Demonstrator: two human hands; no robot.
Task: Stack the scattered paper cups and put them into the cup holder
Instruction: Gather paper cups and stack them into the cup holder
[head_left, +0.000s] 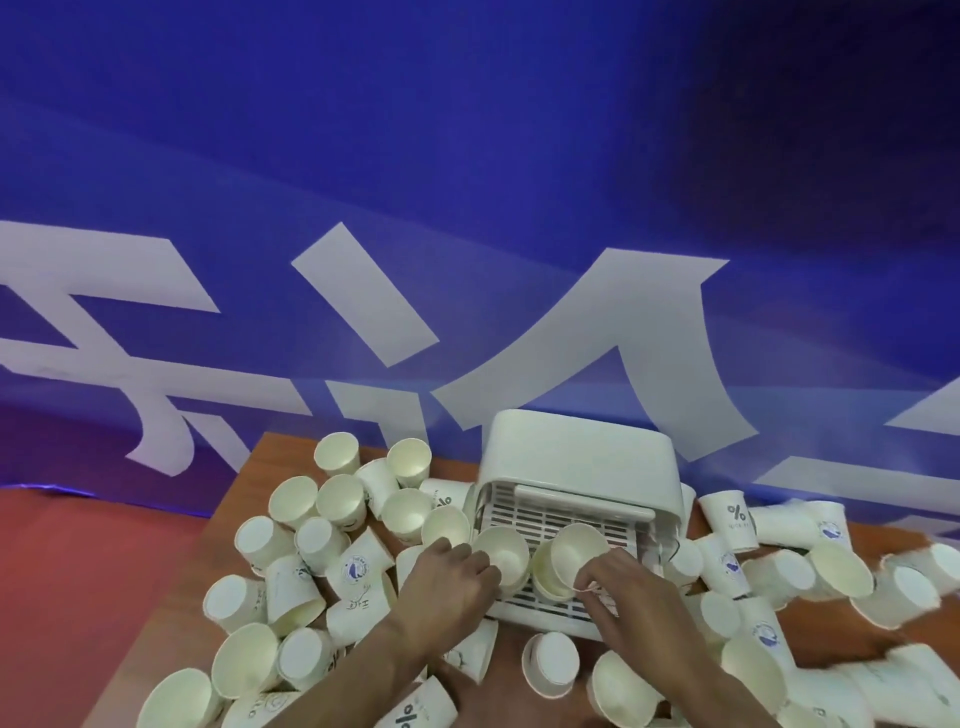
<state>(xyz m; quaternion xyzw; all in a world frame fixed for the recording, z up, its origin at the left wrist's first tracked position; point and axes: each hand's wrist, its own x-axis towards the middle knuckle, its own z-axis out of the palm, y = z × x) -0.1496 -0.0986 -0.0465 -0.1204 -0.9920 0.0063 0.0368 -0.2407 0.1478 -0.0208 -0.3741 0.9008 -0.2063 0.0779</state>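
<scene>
1. Many paper cups (340, 501) lie scattered on the brown surface (275, 467), across the lower part of the frame, most on their sides.
2. The white cup holder (576, 457) stands at lower centre, with its slatted tray toward me.
3. My left hand (447, 577) has the fingers curled around a single cup (501, 551) over the tray.
4. My right hand (623, 587) pinches the rim of a nested pair (576, 545) just beside it.
5. A blue banner (467, 156) fills the upper frame.

The light is soft, with faint shadows. Everything looks a bit fuzzy. The paper cups (904, 582) at 4 o'clock are smeared. The blue banner (467, 156) gets dark at 1 o'clock. Lines bend near the edges.
</scene>
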